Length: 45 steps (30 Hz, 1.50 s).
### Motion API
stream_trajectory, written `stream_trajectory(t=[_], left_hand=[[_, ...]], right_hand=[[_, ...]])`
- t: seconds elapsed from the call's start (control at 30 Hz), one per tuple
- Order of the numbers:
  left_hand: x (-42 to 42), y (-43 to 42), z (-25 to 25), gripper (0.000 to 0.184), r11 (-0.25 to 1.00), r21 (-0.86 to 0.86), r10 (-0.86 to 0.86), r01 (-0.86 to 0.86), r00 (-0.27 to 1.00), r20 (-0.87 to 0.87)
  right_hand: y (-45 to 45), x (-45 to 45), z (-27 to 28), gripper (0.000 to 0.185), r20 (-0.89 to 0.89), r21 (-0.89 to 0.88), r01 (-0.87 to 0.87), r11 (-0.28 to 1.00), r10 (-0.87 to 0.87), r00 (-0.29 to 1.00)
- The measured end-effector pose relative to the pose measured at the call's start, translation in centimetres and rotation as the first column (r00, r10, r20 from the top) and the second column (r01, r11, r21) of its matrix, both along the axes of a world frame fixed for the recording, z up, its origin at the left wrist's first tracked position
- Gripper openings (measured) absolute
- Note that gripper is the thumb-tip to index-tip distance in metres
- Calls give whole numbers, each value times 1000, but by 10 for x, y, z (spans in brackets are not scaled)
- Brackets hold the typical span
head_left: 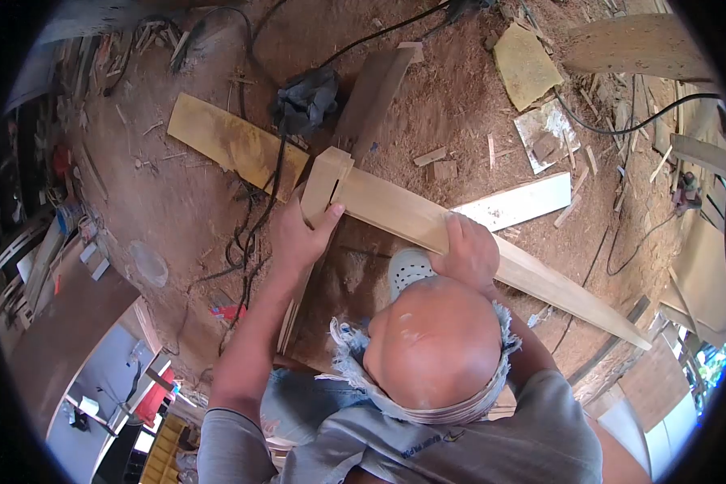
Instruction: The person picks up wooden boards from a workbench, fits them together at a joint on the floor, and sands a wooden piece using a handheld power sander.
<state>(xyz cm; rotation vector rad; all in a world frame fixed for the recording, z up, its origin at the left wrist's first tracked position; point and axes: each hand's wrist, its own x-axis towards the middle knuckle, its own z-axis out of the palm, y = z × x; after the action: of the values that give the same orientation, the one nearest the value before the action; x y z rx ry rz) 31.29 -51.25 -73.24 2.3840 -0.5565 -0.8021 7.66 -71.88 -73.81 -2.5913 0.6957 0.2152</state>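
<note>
Clamps fingers of left hand (301, 230) on the slotted wooden piece (323, 176) and of right hand (472, 248) around the long plank (394, 206), apparently to steady their junction.

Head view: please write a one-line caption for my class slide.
Left hand on a pale wooden piece, right hand on a long board, above scrap-strewn ground.

Reddish-brown ground, strewn with sawdust and wood scraps, forms the floor (452, 113) of a cluttered workspace. Dark, jumbled clutter (28, 181) crowds 9 o'clock, while a broad brown panel (68, 323) spans 8 o'clock and a yellow crate (161, 456) sits at 7. Pale brown sheeting (698, 290) fills 3 o'clock; bright light (713, 367), tinged blue-green, breaks in at 4.
</note>
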Motion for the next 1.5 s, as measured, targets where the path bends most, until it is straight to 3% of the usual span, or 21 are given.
stream_trajectory(t=[0.1,0.23,0.47,0.7,0.9,0.97,1.07,1.17,1.5], left_hand=[[-2,3,-3,61,1000,22,14,-15,1000,22],[-1,5,-2,60,997,73,38,-30,994,-104],[8,12,-14,52,999,-51,-23,15,988,-150],[12,5,-4,55,1000,-21,18,-24,970,-242],[11,8,-7,51,999,-39,22,-34,961,-277],[9,6,-6,52,997,-61,29,-47,964,-264],[10,3,4,58,995,-72,-80,65,970,-229],[11,6,7,67,995,26,-93,99,983,-160],[4,53,-8,90,993,-114,-32,12,984,-177]], right_hand=[[2,2,3,56,0,5,13,1000,-13,1000],[0,1,9,60,-16,30,39,999,-39,999],[0,-6,0,46,62,66,30,997,-34,997],[-3,-6,-2,43,153,32,22,999,-26,988],[0,-8,-4,44,171,10,30,999,-31,985],[2,-10,-6,51,98,30,43,999,-46,994],[3,-11,-12,59,60,-16,57,998,-55,997],[11,-7,-5,63,-37,-33,70,997,-71,997],[16,0,-4,69,-100,-204,43,978,-65,993]])
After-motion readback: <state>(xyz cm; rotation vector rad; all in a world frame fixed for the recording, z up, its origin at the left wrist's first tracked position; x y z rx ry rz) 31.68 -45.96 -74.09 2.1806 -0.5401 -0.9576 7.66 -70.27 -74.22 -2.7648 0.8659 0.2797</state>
